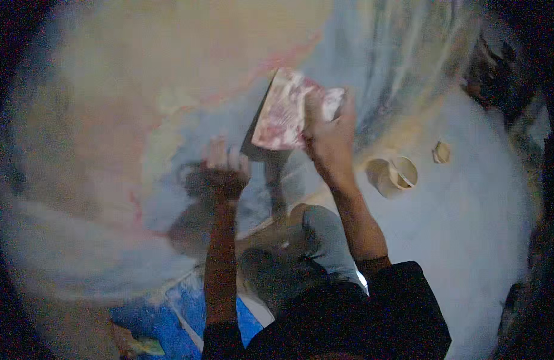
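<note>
My right hand (331, 123) is wrapped round the back of a flat four-sided tool (280, 114), which looks like a wide trowel or float. Its face is smeared pink and white, and a whitish part shows at my fingers. The tool is tilted at a painted surface (108, 90) with pale yellow, grey-blue and pinkish patches, and a dark shadow lies along its left edge. To the left and lower, my left hand (224, 167) is at that surface with fingers stretched out, slightly blurred and holding nothing visible. Whether its fingertips touch is unclear.
A cream bucket (392, 179) with a stick-like thing in it stands on the pale floor (457, 240) to my right. Beyond it lies a small yellowish piece (441, 152). Blue sheeting (151, 327) spreads at the lower left. Dark objects (499, 72) crowd the upper right.
</note>
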Action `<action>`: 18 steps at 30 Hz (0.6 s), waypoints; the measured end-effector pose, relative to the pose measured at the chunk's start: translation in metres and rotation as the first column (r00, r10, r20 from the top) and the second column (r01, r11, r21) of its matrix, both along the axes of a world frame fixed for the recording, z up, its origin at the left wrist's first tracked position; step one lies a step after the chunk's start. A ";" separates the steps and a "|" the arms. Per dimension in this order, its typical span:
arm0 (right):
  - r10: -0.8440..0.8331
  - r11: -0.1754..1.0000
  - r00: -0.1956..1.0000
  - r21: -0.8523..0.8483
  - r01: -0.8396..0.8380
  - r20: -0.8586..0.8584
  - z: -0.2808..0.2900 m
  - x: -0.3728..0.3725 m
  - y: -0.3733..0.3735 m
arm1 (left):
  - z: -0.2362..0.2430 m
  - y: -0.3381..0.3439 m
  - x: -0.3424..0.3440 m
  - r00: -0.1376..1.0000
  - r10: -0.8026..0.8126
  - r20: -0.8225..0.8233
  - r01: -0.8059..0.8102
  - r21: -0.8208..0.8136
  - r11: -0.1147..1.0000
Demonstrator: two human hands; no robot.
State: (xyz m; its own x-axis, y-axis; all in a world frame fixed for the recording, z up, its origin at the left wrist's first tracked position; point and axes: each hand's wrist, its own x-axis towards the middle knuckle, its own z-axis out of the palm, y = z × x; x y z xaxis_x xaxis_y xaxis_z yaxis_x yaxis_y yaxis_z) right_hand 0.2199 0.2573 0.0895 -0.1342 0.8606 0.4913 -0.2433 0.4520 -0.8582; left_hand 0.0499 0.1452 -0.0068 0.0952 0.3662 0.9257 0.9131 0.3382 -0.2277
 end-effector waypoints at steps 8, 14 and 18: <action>-0.161 0.984 0.987 0.083 0.161 -0.001 -0.014 -0.014 -0.015 | -0.017 -0.020 -0.018 0.998 0.054 -0.029 -0.054 -0.005 0.999; 0.004 1.000 0.999 -0.016 -0.003 0.054 -0.013 -0.019 -0.001 | -0.019 -0.005 -0.026 0.999 0.020 -0.039 -0.018 0.045 0.999; 0.066 0.997 0.997 -0.036 -0.065 0.032 -0.023 -0.033 -0.001 | -0.004 -0.018 -0.021 0.993 0.094 -0.076 -0.093 0.010 0.996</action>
